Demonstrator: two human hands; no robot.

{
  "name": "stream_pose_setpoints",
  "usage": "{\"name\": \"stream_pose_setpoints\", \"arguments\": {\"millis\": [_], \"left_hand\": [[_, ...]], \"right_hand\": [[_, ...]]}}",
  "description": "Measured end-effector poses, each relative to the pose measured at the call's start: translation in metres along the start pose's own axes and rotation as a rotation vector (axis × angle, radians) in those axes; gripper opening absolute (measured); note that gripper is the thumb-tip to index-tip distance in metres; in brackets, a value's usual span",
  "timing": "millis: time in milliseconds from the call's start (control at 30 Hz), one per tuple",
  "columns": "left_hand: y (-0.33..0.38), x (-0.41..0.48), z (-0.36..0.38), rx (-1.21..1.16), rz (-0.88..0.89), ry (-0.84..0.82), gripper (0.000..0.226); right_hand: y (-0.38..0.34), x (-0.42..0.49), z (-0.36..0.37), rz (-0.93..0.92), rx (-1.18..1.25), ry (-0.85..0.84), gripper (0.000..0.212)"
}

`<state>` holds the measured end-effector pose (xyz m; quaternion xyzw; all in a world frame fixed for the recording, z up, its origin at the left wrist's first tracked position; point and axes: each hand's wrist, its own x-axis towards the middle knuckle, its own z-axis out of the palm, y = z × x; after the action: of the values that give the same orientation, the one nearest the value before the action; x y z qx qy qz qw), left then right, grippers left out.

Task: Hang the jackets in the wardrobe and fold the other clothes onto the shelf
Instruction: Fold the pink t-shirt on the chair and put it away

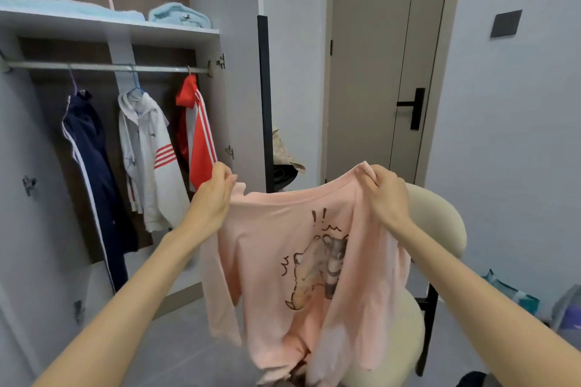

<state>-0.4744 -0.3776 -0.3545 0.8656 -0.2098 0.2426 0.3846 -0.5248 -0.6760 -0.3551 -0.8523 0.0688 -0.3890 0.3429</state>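
Note:
A pink long-sleeved shirt (pixel 276 248) with an animal print hangs spread in front of me. My left hand (pixel 213 198) pinches its left shoulder and my right hand (pixel 385 195) grips its right shoulder. The shirt's lower part droops over a cream chair (pixel 437 229). In the open wardrobe, a navy jacket (pixel 91 166), a white hooded jacket (pixel 151 154) and a red and white jacket (pixel 198 132) hang from the rail (pixel 103 67). On the shelf (pixel 125 28) above lie folded light-blue clothes (pixel 180 16).
A closed beige door (pixel 377 72) with a black handle stands behind the chair. A dark upright panel edge (pixel 265 104) borders the wardrobe, with a beige cloth bundle (pixel 284 151) beside it. Plastic bags (pixel 534 302) lie on the floor at the right wall.

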Motion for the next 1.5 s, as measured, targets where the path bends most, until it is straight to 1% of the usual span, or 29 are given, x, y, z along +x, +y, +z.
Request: {"name": "stream_pose_setpoints", "arguments": {"millis": [67,133,200,267,300,433,500,567,700,767,833,900,967,1100,1200,1267,1367,1433,1500], "left_hand": [[0.000,0.001,-0.001,-0.095,0.046,-0.027,0.013],[0.005,0.001,-0.003,-0.147,0.087,-0.015,0.019],[0.015,0.007,-0.007,-0.137,0.185,0.095,0.011],[0.033,0.014,-0.019,-0.176,0.262,0.293,0.006],[0.045,0.019,-0.027,-0.205,0.286,0.366,0.005],[0.077,0.045,-0.052,-0.227,0.329,0.476,0.003],[0.096,0.057,-0.073,-0.217,0.359,0.543,0.003],[0.120,0.067,-0.097,-0.231,0.393,0.596,0.008],[0.164,0.077,-0.144,-0.207,0.520,0.721,0.015],[0.187,0.078,-0.164,-0.205,0.566,0.753,0.020],[0.203,0.078,-0.178,-0.203,0.591,0.773,0.021],[0.208,0.076,-0.181,-0.176,0.594,0.777,0.023],[0.202,0.073,-0.174,-0.158,0.566,0.732,0.025],[0.168,0.058,-0.131,-0.123,0.484,0.580,0.017],[0.129,0.041,-0.082,0.092,0.461,0.450,0.013],[0.101,0.030,-0.045,0.215,0.435,0.302,0.018],[0.064,0.012,0.009,0.259,0.303,0.046,0.026],[0.042,0.003,0.039,0.280,0.194,-0.114,0.025],[0.022,-0.003,0.065,0.289,0.123,-0.241,0.022]], "right_hand": [[-0.001,0.001,-0.008,-0.056,-0.058,0.023,0.035],[-0.008,0.004,-0.020,-0.103,0.011,0.060,0.026],[-0.022,0.014,-0.038,-0.150,0.117,0.085,0.014],[-0.039,0.022,-0.061,-0.232,0.182,0.117,0.008],[-0.050,0.024,-0.073,-0.275,0.200,0.118,0.008],[-0.078,0.031,-0.093,-0.412,0.152,0.109,0.014],[-0.099,0.034,-0.111,-0.480,0.123,0.168,0.017],[-0.125,0.041,-0.133,-0.523,0.144,0.240,0.020],[-0.176,0.058,-0.175,-0.589,0.201,0.413,0.017],[-0.198,0.065,-0.195,-0.631,0.202,0.485,0.019],[-0.213,0.068,-0.208,-0.646,0.204,0.524,0.021],[-0.218,0.065,-0.212,-0.646,0.199,0.520,0.024],[-0.210,0.061,-0.208,-0.619,0.176,0.479,0.024],[-0.159,0.052,-0.181,-0.484,0.073,0.324,0.008],[-0.100,0.037,-0.146,-0.382,-0.051,0.173,0.011],[-0.059,0.022,-0.121,-0.286,-0.100,0.026,0.009],[-0.005,0.002,-0.088,-0.107,-0.160,-0.166,0.009],[0.025,-0.011,-0.073,-0.008,-0.178,-0.235,0.012],[0.052,-0.021,-0.061,0.053,-0.156,-0.276,0.014]]}}
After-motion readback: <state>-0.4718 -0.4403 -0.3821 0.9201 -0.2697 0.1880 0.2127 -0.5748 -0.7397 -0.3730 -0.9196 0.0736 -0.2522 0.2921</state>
